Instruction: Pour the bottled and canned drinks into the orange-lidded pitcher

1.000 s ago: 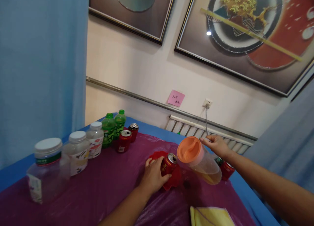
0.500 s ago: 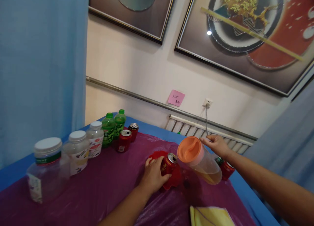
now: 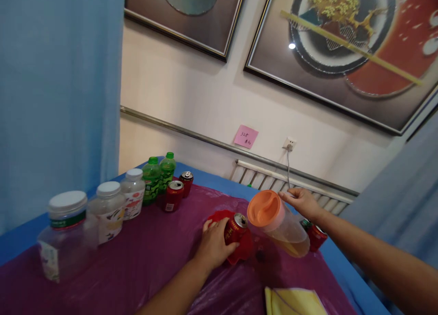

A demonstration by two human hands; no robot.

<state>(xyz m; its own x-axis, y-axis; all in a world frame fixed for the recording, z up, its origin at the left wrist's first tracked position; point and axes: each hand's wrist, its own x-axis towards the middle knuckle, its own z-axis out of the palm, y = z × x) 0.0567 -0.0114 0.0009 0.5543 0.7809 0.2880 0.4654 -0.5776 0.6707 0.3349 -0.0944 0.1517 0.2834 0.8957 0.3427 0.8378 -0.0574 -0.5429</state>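
My left hand (image 3: pixel 215 246) is wrapped round a red drink can (image 3: pixel 234 230), which stands upright over a red scalloped dish (image 3: pixel 245 251). In my right hand (image 3: pixel 301 203) is a clear pitcher (image 3: pixel 285 230) with an orange lid (image 3: pixel 265 209), gripped at its far side. The pitcher tilts toward the can, its lid close to the can's top. Some pale yellowish liquid (image 3: pixel 296 248) lies low in the pitcher. Whether any liquid is flowing out I cannot tell. A second red can (image 3: pixel 316 238) is partly hidden behind the pitcher and my right arm.
Lidded clear jars (image 3: pixel 111 214), green bottles (image 3: pixel 150 183) and two red cans (image 3: pixel 174 197) line the left side. A folded yellow cloth (image 3: pixel 294 301) lies at the front. Purple plastic sheeting (image 3: pixel 153 255) covers the blue table (image 3: pixel 205 174). Behind is a radiator (image 3: pixel 262 178).
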